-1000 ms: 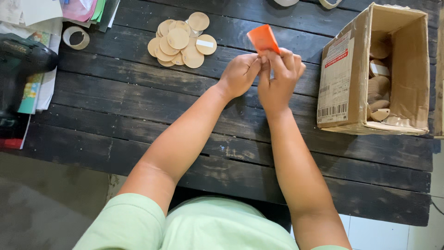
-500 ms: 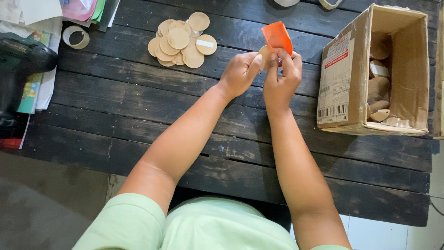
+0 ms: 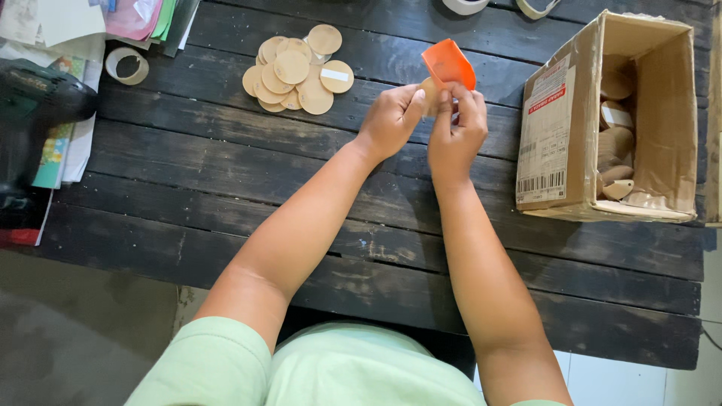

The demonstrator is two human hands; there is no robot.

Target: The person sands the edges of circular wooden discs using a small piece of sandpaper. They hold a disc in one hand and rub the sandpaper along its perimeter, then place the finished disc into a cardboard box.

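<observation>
My left hand (image 3: 391, 120) pinches a small round wooden disc (image 3: 429, 93) above the dark plank table (image 3: 226, 180). My right hand (image 3: 455, 131) grips an orange plastic scraper (image 3: 448, 65) whose blade stands up just behind the disc. Both hands meet at the disc, fingers touching. Most of the disc is hidden by my fingers. A pile of several similar wooden discs (image 3: 295, 69) lies on the table to the left of my hands, one of them with a white strip on it.
An open cardboard box (image 3: 543, 143) lying on its side with wooden discs inside sits at the right. A dark green power tool (image 3: 34, 105), papers (image 3: 45, 22) and a tape ring (image 3: 125, 65) lie at the left. Two tape rolls (image 3: 466, 6) rest at the far edge.
The orange scraper has shifted slightly right and tilted more upright. My right hand's fingers have closed in over the disc beside my left thumb.
</observation>
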